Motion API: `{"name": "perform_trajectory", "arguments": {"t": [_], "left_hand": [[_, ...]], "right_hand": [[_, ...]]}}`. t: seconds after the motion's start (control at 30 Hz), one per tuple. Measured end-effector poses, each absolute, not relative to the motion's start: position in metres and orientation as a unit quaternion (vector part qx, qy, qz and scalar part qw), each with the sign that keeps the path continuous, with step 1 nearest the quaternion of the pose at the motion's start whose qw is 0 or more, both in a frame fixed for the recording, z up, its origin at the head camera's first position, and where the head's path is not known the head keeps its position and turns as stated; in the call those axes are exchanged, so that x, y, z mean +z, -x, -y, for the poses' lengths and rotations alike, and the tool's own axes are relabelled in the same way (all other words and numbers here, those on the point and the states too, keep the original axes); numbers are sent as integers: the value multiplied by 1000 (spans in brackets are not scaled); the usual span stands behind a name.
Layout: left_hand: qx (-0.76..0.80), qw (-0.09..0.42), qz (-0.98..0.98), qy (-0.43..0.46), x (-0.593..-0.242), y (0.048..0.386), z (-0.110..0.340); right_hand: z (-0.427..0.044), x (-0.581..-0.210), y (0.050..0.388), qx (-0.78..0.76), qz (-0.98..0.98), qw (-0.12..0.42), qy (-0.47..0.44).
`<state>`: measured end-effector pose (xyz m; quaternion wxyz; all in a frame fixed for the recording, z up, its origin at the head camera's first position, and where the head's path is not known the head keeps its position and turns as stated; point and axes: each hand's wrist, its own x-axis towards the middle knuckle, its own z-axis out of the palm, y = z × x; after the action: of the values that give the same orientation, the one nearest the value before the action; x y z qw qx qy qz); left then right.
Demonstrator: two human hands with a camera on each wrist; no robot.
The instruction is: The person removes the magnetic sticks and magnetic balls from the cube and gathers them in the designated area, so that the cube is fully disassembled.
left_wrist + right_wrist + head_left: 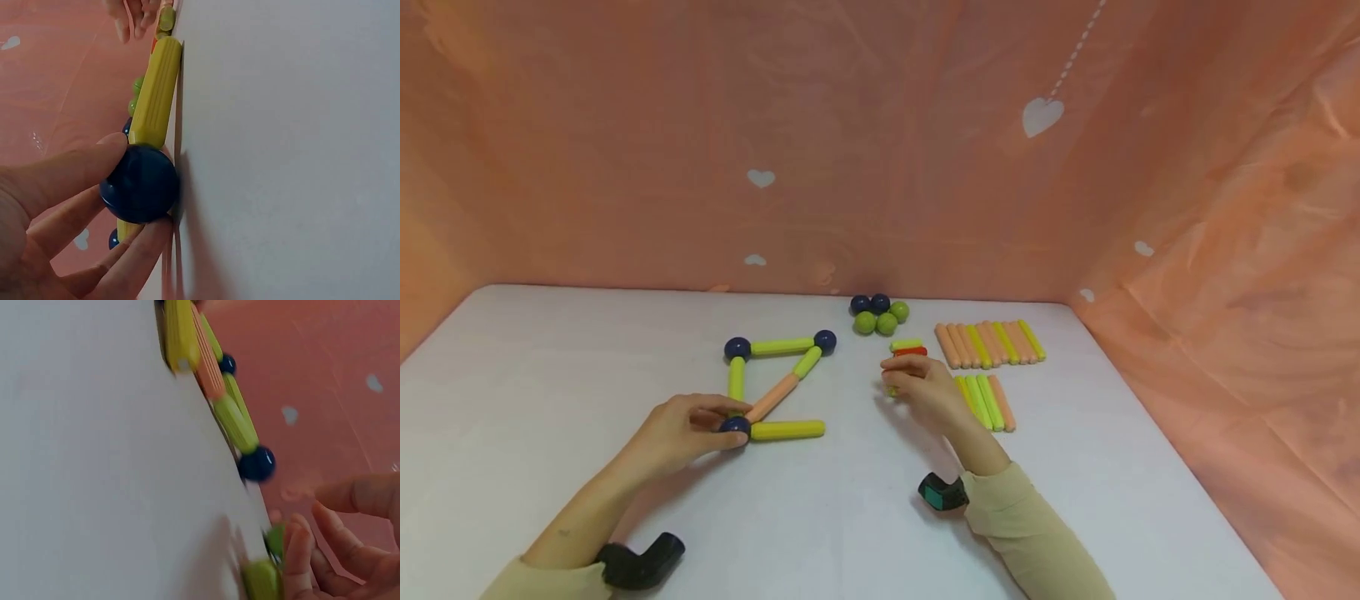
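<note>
On the white table, dark blue balls and magnetic building sticks form a triangle, with a yellow stick (787,430) pointing right from its lower corner. My left hand (681,431) pinches the dark blue ball (140,184) at that corner between thumb and fingers. Green sticks make the left side (736,379) and top (782,346); a peach stick (772,397) and a short green stick (807,362) join into the diagonal. My right hand (931,393) is over short sticks, among them a red stick (912,352). Nothing shows between its loosely bent fingers (353,494) in the right wrist view.
Loose blue balls (880,303) and green balls (887,323) sit at the back centre. A row of peach and yellow sticks (988,343) lies at the right, with a shorter row (988,403) in front of it. Pink cloth (880,167) hangs behind.
</note>
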<state>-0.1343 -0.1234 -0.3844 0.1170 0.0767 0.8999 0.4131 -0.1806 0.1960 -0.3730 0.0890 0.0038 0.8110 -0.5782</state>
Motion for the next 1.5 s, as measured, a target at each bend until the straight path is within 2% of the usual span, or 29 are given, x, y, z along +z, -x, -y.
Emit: {"name": "perform_trajectory", "arguments": {"t": [0.17,0.4,0.63,0.7,0.97,1.3,1.5], "left_hand": [[420,118,-897,-73,-385,134,123],[427,120,-894,-68,-385,134,120],[425,106,-896,-77,-385,134,118],[425,102,-896,-82,-385,134,116],[427,100,-894,-92,-388,133,112],[424,95,-895,-100,-389,134,109],[422,101,-896,-92,-388,134,109]], "right_hand": [[-175,-374,181,-587,-800,124,15],[-159,-373,177,-556,-819,132,54],[-144,-378,175,-515,-816,219,143],[-141,-380,174,-487,-825,229,171],[-136,-386,166,-390,-863,218,234],[-152,-387,162,-400,-846,206,285],[-171,-388,158,-433,-843,206,242]]}}
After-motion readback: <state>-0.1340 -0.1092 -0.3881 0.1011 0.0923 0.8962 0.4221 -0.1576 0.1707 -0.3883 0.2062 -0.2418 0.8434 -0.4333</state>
